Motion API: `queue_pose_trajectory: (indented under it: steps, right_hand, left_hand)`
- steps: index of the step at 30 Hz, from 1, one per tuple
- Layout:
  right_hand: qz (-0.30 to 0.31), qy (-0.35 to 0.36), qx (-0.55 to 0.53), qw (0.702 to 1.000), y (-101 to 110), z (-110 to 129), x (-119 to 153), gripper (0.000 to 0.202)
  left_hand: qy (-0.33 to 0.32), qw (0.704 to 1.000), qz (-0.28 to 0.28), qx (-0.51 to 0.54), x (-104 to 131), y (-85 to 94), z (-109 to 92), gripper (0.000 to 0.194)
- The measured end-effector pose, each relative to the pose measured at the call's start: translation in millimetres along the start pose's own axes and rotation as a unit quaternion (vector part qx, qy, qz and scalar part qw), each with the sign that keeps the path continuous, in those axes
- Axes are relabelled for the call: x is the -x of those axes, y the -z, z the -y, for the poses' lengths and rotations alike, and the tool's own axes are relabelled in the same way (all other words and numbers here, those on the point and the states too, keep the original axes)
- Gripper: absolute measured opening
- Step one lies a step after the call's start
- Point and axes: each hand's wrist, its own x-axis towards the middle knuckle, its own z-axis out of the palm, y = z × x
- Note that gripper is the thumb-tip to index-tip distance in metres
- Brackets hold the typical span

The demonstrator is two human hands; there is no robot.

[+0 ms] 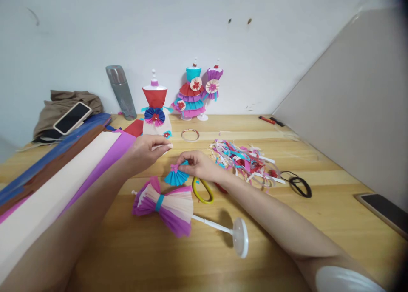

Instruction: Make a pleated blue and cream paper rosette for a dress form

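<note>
My right hand [194, 164] pinches a turquoise pleated paper fan [176, 178] by its top, where a small pink flower sits. Left of it, my left hand [149, 149] is closed, thumb against fingers, with something small and pale at the fingertips that I cannot make out. Below both hands, a mannequin stand lies on its side, wearing a purple and cream paper dress [175, 202] tied with a turquoise band. Its white round base [240, 237] points right. Yellow-handled scissors [202, 191] lie just under my right hand, their blades hidden.
Three dressed mannequins, one in a red top [154, 98], stand toward the wall. Paper scraps [242, 158] are heaped at right, near a black hair tie [301, 186]. Paper sheets [95, 156], a phone [72, 117] and a tilted flask [122, 94] occupy the left. Another phone [385, 211] lies far right.
</note>
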Motion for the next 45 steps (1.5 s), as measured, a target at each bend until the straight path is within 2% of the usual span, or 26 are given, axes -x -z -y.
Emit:
queue_pose_trajectory:
  steps: [4, 8, 13, 18, 21, 23, 26, 29, 34, 39, 45]
  right_hand:
    - [-0.010, 0.030, 0.177, 0.984, -10.5, -7.1, -1.4, 0.008]
    - [-0.001, 0.103, 0.339, 0.935, -11.2, -8.6, -2.3, 0.013]
    - [0.047, 0.178, 0.427, 0.885, -6.3, -5.3, -3.4, 0.013]
    - [0.057, 0.175, 0.484, 0.856, -6.2, -2.5, -2.3, 0.016]
    - [0.042, 0.166, 0.485, 0.858, -6.2, -1.5, -0.7, 0.017]
    - [0.004, 0.165, 0.456, 0.874, -5.4, 0.3, 1.4, 0.017]
    - [-0.117, 0.185, 0.360, 0.907, -4.4, 6.8, 6.0, 0.008]
    - [-0.205, 0.235, 0.307, 0.899, -5.6, 16.0, 10.1, 0.013]
    - [-0.239, 0.286, 0.307, 0.876, -9.9, 24.1, 11.4, 0.016]
    - [-0.250, 0.289, 0.334, 0.861, -10.3, 25.3, 11.6, 0.008]
    - [-0.251, 0.246, 0.325, 0.878, -10.2, 28.8, 12.7, 0.014]
  left_hand:
    - [0.001, 1.000, 0.005, 0.004, 1.4, 2.0, -2.9, 0.034]
    - [0.000, 1.000, 0.015, 0.005, 1.3, 0.8, -2.5, 0.032]
    - [-0.031, 0.999, 0.011, -0.028, 0.7, -2.3, 0.7, 0.028]
    - [-0.055, 0.997, 0.012, -0.047, 1.4, -3.8, 1.9, 0.027]
    - [-0.059, 0.997, 0.023, -0.048, 1.4, -4.8, 3.1, 0.027]
    - [-0.060, 0.997, 0.023, -0.051, 1.2, -5.9, 4.0, 0.027]
    - [-0.072, 0.995, 0.014, -0.075, 1.1, -8.5, 4.4, 0.026]
    - [-0.103, 0.989, 0.013, -0.102, 2.2, -11.2, 2.5, 0.026]
    - [-0.134, 0.985, 0.016, -0.110, 6.3, -13.1, -6.4, 0.024]
    - [-0.095, 0.990, 0.029, -0.099, 8.3, -15.0, -16.5, 0.027]
    - [-0.092, 0.987, -0.006, -0.131, 9.4, -24.3, -13.4, 0.028]
